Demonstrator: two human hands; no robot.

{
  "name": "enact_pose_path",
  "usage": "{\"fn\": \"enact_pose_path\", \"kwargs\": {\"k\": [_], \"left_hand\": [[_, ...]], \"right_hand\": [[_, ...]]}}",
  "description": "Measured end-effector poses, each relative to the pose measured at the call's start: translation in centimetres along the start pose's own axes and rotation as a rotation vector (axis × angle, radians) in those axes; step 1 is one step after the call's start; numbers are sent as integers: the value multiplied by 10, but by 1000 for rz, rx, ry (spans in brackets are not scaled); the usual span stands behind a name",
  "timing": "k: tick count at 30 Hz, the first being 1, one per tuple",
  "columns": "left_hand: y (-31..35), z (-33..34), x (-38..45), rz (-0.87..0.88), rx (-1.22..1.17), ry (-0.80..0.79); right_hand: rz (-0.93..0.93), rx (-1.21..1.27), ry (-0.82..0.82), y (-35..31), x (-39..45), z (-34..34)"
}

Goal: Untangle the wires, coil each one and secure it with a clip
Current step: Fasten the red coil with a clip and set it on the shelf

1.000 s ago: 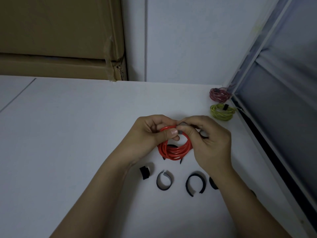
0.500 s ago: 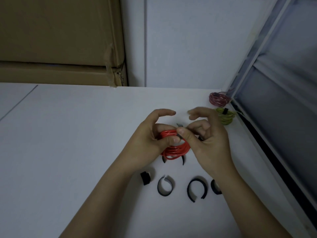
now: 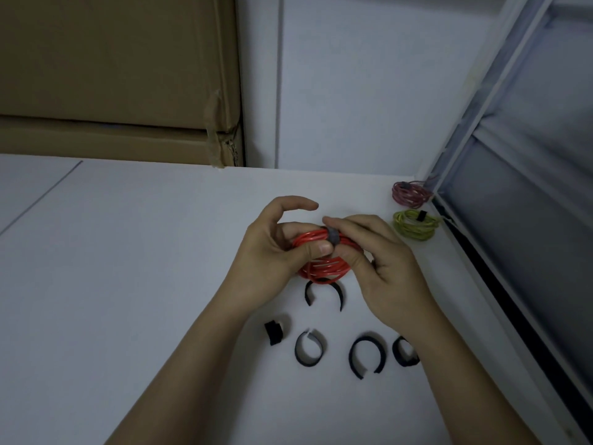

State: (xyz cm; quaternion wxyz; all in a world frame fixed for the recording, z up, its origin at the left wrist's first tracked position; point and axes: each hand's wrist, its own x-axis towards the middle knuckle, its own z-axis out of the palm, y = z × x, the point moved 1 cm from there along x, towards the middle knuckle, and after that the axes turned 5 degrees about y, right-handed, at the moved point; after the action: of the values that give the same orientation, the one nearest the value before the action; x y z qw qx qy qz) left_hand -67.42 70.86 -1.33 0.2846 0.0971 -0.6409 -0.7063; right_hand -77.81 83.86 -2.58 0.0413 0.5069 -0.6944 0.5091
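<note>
head view: both hands, left hand (image 3: 276, 248) and right hand (image 3: 382, 261), pinch the red coil (image 3: 324, 268) above the worktop (image 3: 128, 284); the dark clip (image 3: 333, 236) should be wrapped snugly, keeping loops bunched

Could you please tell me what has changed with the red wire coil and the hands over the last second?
The dark strap now sits wrapped round the top of the red wire coil, where a second ago it was only being started. The left hand has lifted its index finger clear; the right hand still pinches at the strap. The green coil, pink coil and loose straps are unmoved.
</note>
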Motion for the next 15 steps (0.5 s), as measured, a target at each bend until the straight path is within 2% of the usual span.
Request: {"fn": "enact_pose_path", "kwargs": {"k": [7,10,15], "left_hand": [[1,0,1,26,68,35],[0,-2,2,59,187,80],[5,-2,2,88,300,79]], "right_hand": [[-160,-244,14,-8,12,0],[-44,-196,-46,-13,18,3],[113,-186,-24,-22,20,-3]]}}
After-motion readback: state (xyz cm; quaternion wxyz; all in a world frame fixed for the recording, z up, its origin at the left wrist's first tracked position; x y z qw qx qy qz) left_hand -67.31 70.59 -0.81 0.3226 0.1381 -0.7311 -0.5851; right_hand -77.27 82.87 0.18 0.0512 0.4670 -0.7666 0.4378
